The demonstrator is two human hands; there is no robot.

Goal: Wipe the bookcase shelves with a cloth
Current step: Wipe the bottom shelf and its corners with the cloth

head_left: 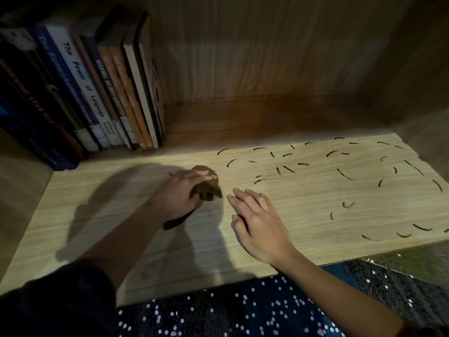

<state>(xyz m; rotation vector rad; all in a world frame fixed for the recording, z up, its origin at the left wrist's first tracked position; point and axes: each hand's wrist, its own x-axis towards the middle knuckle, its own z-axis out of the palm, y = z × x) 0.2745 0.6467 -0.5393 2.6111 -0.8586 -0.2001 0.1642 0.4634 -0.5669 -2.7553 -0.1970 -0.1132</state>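
head view: left hand presses a cloth on the shelf, grip closed round it; right hand lies flat beside, grip open; dark marks farther right.

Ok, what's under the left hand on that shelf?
A bunched brown cloth, gripped by the left hand against the shelf. Its ends stick out on both sides of the hand. The wood beneath it is covered and cannot be seen.

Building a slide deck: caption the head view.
Left hand grips a brown cloth on the shelf; right hand open beside it; books behind.
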